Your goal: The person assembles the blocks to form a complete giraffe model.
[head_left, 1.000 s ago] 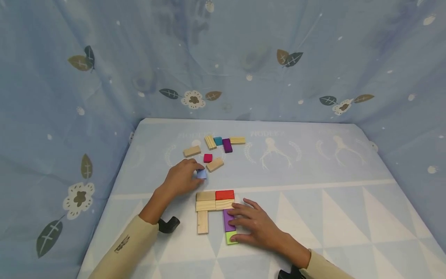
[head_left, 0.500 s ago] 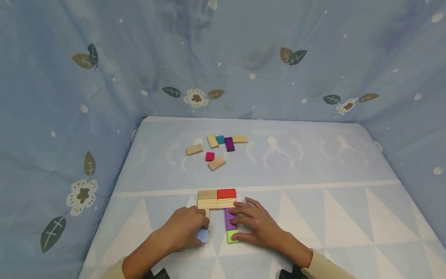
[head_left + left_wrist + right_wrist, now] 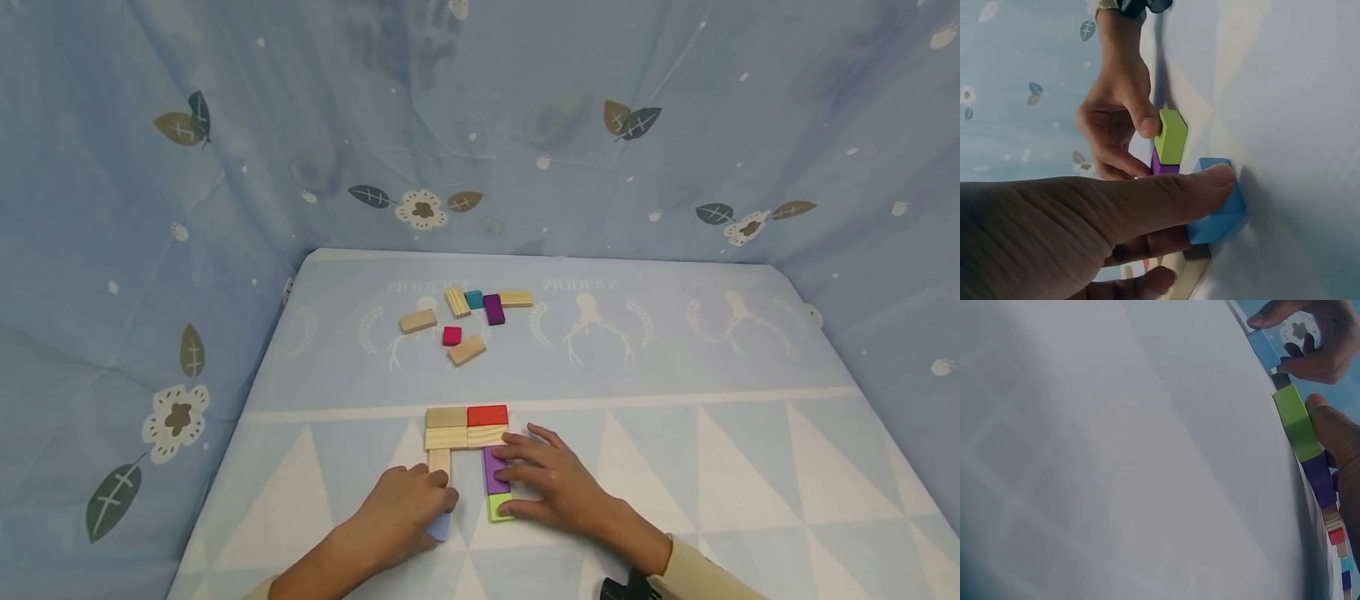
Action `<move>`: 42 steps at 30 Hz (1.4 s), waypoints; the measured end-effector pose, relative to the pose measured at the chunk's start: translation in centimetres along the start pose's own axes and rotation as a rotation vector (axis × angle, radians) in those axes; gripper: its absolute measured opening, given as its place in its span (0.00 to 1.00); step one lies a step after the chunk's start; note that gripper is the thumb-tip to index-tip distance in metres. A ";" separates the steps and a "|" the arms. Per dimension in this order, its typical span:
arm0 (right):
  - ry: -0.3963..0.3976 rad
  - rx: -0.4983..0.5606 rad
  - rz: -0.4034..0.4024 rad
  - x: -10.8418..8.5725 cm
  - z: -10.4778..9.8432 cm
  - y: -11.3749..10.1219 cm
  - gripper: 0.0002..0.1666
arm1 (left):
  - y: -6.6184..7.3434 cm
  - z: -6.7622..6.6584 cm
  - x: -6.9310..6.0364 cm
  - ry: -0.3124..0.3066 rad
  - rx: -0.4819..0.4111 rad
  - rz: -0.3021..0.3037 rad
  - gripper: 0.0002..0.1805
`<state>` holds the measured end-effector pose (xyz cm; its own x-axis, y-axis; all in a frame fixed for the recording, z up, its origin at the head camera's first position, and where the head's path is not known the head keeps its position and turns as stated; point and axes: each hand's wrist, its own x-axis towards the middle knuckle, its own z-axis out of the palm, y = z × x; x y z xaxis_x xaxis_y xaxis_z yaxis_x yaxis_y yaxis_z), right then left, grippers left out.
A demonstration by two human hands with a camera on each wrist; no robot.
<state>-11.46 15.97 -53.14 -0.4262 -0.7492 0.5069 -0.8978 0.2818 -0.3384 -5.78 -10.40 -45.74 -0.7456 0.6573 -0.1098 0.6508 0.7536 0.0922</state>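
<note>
My left hand [image 3: 401,512] pinches a light blue block [image 3: 1218,215] between thumb and fingers. The block is at the near end of an upright-running plain wooden block [image 3: 439,460], partly hidden by the hand in the head view. My right hand [image 3: 555,479] lies with spread fingers along a purple block [image 3: 495,471] and a lime green block [image 3: 499,507]; its thumb touches the green one. At the far ends of these two legs sit two plain blocks [image 3: 447,437] side by side, with a tan block [image 3: 446,417] and a red block [image 3: 487,415] behind them.
Farther back lie loose blocks: plain wooden ones [image 3: 467,351], a crimson cube [image 3: 452,336], a dark purple block [image 3: 494,309] and a teal one [image 3: 474,299]. A patterned cloth covers the table [image 3: 675,350], and blue curtains [image 3: 480,125] rise around its back and sides.
My left hand has brought the light blue block from among the loose blocks toward me, to the near end of the left plain block. The right hand has hardly moved.
</note>
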 end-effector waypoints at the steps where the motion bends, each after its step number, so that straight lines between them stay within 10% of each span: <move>1: -0.001 0.002 0.001 0.0 0.0 0.0 0.23 | 0.0 0.0 0.0 0.002 0.006 0.003 0.20; 26: 0.021 0.004 -0.023 0.0 0.2 0.2 0.24 | 0.1 0.3 0.4 0.082 0.162 -0.045 0.20; 38: 0.023 0.004 -0.023 0.0 0.2 0.2 0.24 | 0.1 0.2 0.3 0.077 0.141 -0.017 0.20; 42: 0.026 0.005 -0.028 0.0 0.2 0.3 0.24 | -0.5 -0.6 0.3 0.027 0.003 -0.046 0.18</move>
<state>-11.71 15.94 -53.42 -0.4035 -0.7409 0.5368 -0.9090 0.2578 -0.3275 -6.40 -10.61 -45.23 -0.7784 0.6218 -0.0870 0.6160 0.7831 0.0850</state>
